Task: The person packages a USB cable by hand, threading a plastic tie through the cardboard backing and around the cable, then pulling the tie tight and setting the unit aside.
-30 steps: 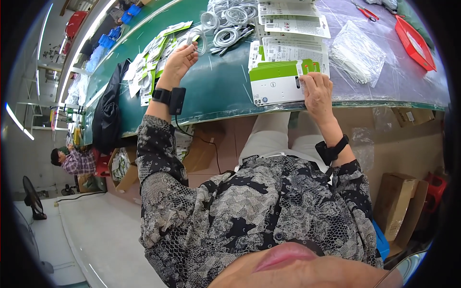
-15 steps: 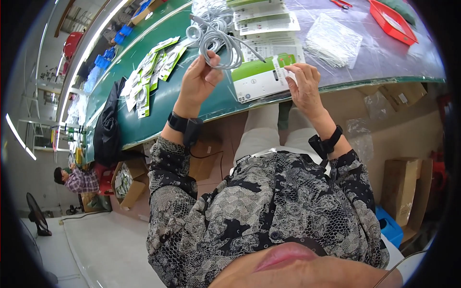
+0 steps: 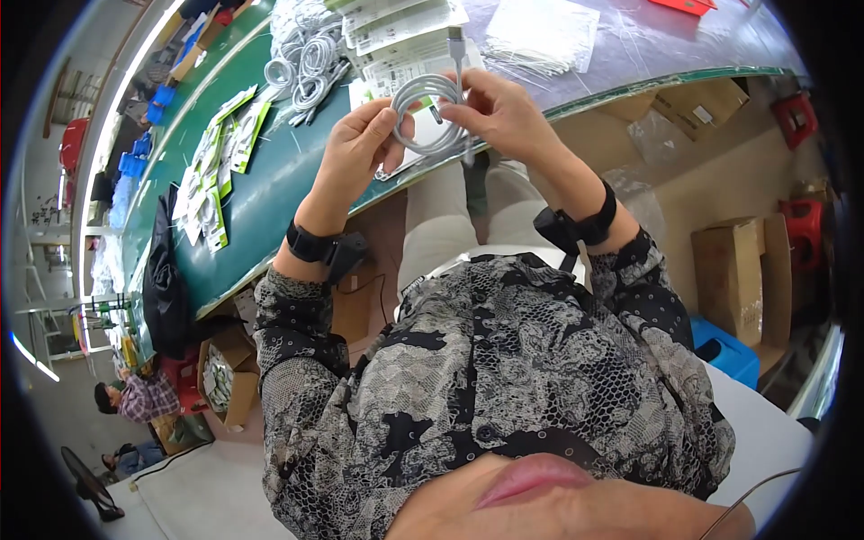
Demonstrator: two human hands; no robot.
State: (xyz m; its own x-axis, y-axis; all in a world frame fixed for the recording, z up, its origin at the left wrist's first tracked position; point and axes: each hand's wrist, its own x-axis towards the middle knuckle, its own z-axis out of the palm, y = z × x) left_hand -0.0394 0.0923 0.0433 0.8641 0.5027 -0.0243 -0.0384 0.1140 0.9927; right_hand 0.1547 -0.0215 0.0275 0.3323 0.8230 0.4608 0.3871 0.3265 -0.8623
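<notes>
- Grey and glossy, the coiled cable (image 3: 423,85) is up between both hands, over the near edge of the green table (image 3: 274,184).
- Neat turns, these, stacked into one round ring; a pale plug (image 3: 455,45) points upward off the right side, and a small dark end (image 3: 436,114) shows by the ring's inner right.
- Left hand (image 3: 364,135) closes thumb and fingers on the left rim; right hand (image 3: 493,106) pinches the right rim, fingers drawn together. Two-sided grip, likely to stop the turns springing apart!
- Just beyond, printed cards (image 3: 405,40) overlap in a row running away from the person, staggered perhaps so each edge lifts easily.
- Left of those, a heap of grey coils (image 3: 306,40), seemingly placed for easy reach.
- Farther left, green-and-white packs (image 3: 216,169) sprawl over one another, well apart from the grey coils, which looks deliberate.
- Over to the right, white strips (image 3: 526,54) lie bundled, and a red tray (image 3: 679,5) peeks in at the top.
</notes>
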